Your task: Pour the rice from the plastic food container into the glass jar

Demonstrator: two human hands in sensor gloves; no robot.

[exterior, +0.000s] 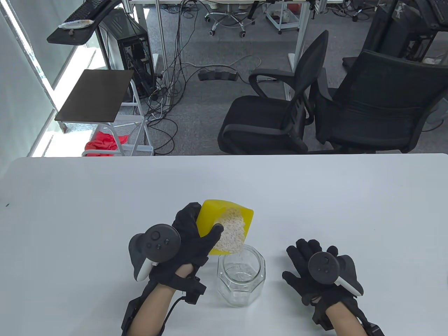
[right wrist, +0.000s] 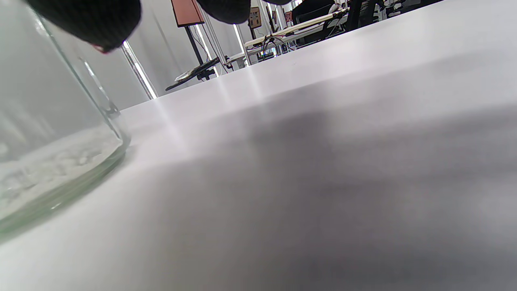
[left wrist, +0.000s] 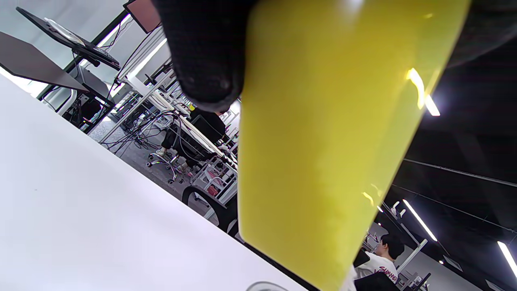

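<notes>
My left hand [exterior: 196, 234] grips a yellow plastic container [exterior: 210, 215] and holds it tilted over the mouth of a clear glass jar [exterior: 241, 278]. White rice [exterior: 231, 232] lies piled at the container's lower lip, right above the jar's opening. The jar stands upright on the white table [exterior: 105, 217]; some rice shows on its bottom in the right wrist view [right wrist: 52, 157]. In the left wrist view the container's yellow underside [left wrist: 323, 141] fills the frame, with a fingertip [left wrist: 206, 60] against it. My right hand [exterior: 311, 269] rests flat on the table right of the jar, fingers spread, holding nothing.
Two black office chairs [exterior: 280, 112] stand just past the table's far edge. A small side table [exterior: 94, 96] and a wire rack with red cloth [exterior: 105, 141] are at the far left, off the table.
</notes>
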